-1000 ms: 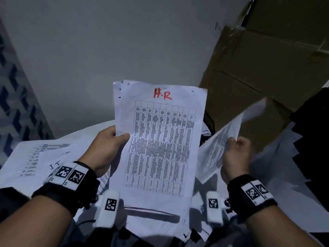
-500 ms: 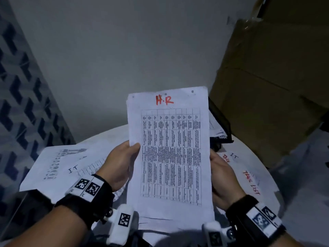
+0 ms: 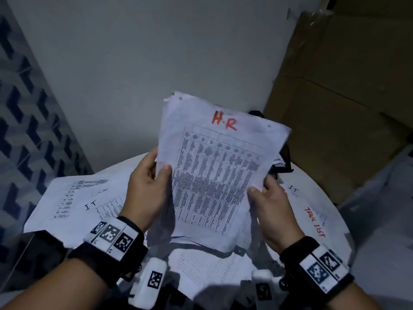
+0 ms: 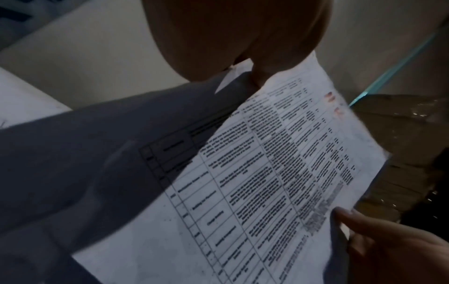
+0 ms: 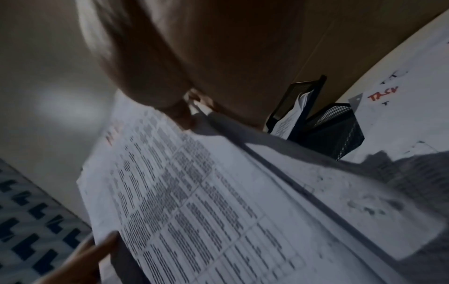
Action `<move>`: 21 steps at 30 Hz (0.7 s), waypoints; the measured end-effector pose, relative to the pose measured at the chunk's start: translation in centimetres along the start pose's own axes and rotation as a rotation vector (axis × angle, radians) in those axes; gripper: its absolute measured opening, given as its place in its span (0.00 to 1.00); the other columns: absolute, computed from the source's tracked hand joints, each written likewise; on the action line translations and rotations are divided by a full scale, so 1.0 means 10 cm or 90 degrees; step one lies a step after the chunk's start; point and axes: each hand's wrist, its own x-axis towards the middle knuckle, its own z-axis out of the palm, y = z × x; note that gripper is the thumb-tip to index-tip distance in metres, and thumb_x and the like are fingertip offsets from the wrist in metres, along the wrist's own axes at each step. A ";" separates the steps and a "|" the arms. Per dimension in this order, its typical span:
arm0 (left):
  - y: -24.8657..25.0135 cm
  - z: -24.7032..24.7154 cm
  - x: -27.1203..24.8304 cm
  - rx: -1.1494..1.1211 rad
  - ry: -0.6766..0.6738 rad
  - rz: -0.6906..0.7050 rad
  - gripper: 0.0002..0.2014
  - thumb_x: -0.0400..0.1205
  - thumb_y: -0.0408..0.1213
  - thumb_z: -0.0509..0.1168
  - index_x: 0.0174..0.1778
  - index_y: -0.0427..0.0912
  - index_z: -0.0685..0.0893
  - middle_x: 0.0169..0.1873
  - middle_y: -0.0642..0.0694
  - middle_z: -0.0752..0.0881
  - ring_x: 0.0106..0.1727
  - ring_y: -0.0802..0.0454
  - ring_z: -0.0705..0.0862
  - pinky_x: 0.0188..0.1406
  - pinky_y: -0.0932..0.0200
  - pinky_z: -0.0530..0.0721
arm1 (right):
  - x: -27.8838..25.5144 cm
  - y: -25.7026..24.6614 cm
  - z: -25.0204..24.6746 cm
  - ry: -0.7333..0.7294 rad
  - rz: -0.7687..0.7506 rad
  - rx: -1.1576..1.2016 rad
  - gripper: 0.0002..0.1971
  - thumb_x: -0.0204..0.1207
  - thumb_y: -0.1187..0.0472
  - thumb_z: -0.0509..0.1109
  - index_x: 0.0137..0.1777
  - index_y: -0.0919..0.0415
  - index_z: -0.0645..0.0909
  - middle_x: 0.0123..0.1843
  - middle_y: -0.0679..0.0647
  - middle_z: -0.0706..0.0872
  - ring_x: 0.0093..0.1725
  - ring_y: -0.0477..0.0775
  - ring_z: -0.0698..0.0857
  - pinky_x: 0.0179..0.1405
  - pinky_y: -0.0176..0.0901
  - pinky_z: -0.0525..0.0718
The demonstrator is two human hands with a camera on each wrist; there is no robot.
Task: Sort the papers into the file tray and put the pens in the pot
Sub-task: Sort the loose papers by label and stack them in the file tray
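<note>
I hold a small stack of printed papers [image 3: 214,171] marked "H.R" in red above the round white table [image 3: 324,189]. My left hand [image 3: 152,175] grips the stack's left edge, thumb on the front. My right hand [image 3: 266,193] pinches its right edge. The same stack [image 4: 279,173] fills the left wrist view, and the stack [image 5: 194,201] fills the right wrist view too. A black mesh file tray [image 5: 298,107] with papers in it and a black mesh pot [image 5: 340,130] stand behind the stack. No pens are visible.
Loose sheets marked "IT" [image 3: 85,198] lie on the table at left, and a "TASK LIST" sheet [image 3: 317,222] at right. More papers [image 3: 207,271] lie under my hands. A large cardboard box [image 3: 339,108] stands behind right. A patterned wall [image 3: 26,119] is at left.
My right hand put its separate sheet with the stack and now holds the stack's right edge. The stack has tilted, its top leaning left, and lifted toward the tray.
</note>
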 end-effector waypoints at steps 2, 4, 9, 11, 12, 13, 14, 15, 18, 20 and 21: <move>0.02 0.00 -0.02 -0.049 -0.061 -0.011 0.33 0.89 0.27 0.63 0.88 0.57 0.64 0.45 0.46 0.95 0.46 0.59 0.91 0.48 0.63 0.88 | 0.03 0.05 -0.03 0.061 -0.051 -0.075 0.14 0.88 0.72 0.60 0.64 0.55 0.81 0.52 0.41 0.92 0.52 0.44 0.91 0.56 0.49 0.88; 0.02 0.00 -0.02 -0.075 -0.121 -0.042 0.32 0.88 0.24 0.63 0.87 0.49 0.66 0.39 0.48 0.95 0.39 0.61 0.90 0.39 0.67 0.84 | 0.03 0.03 -0.05 0.093 -0.074 -0.082 0.15 0.87 0.75 0.60 0.63 0.56 0.80 0.50 0.38 0.92 0.49 0.39 0.89 0.53 0.40 0.85; 0.00 0.03 0.00 -0.154 -0.122 -0.104 0.08 0.86 0.33 0.68 0.55 0.35 0.91 0.50 0.39 0.95 0.52 0.43 0.93 0.48 0.52 0.91 | -0.01 -0.03 -0.04 0.080 -0.060 -0.038 0.22 0.85 0.78 0.60 0.70 0.56 0.82 0.56 0.41 0.93 0.55 0.36 0.89 0.52 0.34 0.88; -0.01 0.04 0.00 -0.183 -0.118 -0.097 0.09 0.85 0.37 0.68 0.52 0.38 0.92 0.52 0.38 0.94 0.53 0.44 0.92 0.51 0.51 0.91 | -0.01 -0.01 -0.02 0.102 -0.075 -0.090 0.19 0.86 0.75 0.62 0.70 0.56 0.81 0.57 0.39 0.91 0.55 0.29 0.86 0.57 0.35 0.87; -0.01 0.04 -0.01 -0.185 -0.117 -0.092 0.08 0.86 0.37 0.67 0.52 0.40 0.92 0.52 0.39 0.94 0.52 0.46 0.91 0.52 0.52 0.91 | -0.01 0.03 -0.02 0.109 -0.081 -0.105 0.19 0.86 0.73 0.62 0.70 0.55 0.81 0.61 0.40 0.89 0.58 0.29 0.84 0.62 0.36 0.84; -0.01 0.05 -0.01 -0.176 -0.121 -0.091 0.08 0.87 0.35 0.66 0.53 0.41 0.92 0.53 0.40 0.94 0.53 0.47 0.91 0.52 0.52 0.90 | 0.00 0.07 -0.02 0.119 -0.077 -0.108 0.18 0.87 0.72 0.63 0.70 0.54 0.80 0.62 0.41 0.88 0.60 0.29 0.83 0.64 0.35 0.80; -0.01 0.06 -0.02 -0.165 -0.131 -0.090 0.09 0.89 0.34 0.64 0.54 0.42 0.91 0.53 0.42 0.95 0.53 0.49 0.91 0.53 0.53 0.90 | 0.01 0.10 -0.01 0.124 -0.074 -0.103 0.18 0.87 0.72 0.63 0.71 0.54 0.80 0.63 0.42 0.87 0.61 0.30 0.83 0.64 0.32 0.78; -0.02 0.06 -0.03 -0.147 -0.141 -0.085 0.10 0.90 0.32 0.63 0.55 0.43 0.90 0.52 0.46 0.95 0.54 0.51 0.90 0.53 0.54 0.89 | 0.02 0.13 -0.02 0.140 -0.063 -0.096 0.18 0.87 0.71 0.63 0.72 0.55 0.79 0.63 0.45 0.86 0.62 0.33 0.83 0.64 0.32 0.78; -0.08 0.06 -0.07 -0.086 -0.200 -0.067 0.10 0.88 0.28 0.66 0.55 0.48 0.88 0.50 0.54 0.94 0.54 0.58 0.89 0.55 0.59 0.86 | 0.01 0.22 -0.04 0.162 -0.016 -0.053 0.20 0.82 0.78 0.61 0.71 0.64 0.78 0.63 0.57 0.87 0.59 0.47 0.87 0.57 0.36 0.86; -0.16 0.05 -0.08 -0.023 -0.249 -0.060 0.07 0.85 0.27 0.70 0.52 0.43 0.85 0.44 0.57 0.90 0.48 0.61 0.85 0.51 0.61 0.81 | -0.02 0.26 -0.06 0.158 0.013 -0.041 0.20 0.78 0.82 0.58 0.67 0.71 0.77 0.58 0.64 0.87 0.56 0.56 0.87 0.47 0.30 0.85; -0.19 0.05 -0.09 0.009 -0.272 -0.062 0.06 0.84 0.27 0.71 0.51 0.41 0.83 0.41 0.56 0.87 0.44 0.61 0.83 0.48 0.60 0.79 | -0.03 0.28 -0.06 0.163 0.023 -0.046 0.18 0.79 0.83 0.57 0.66 0.74 0.77 0.54 0.63 0.86 0.54 0.60 0.85 0.44 0.25 0.82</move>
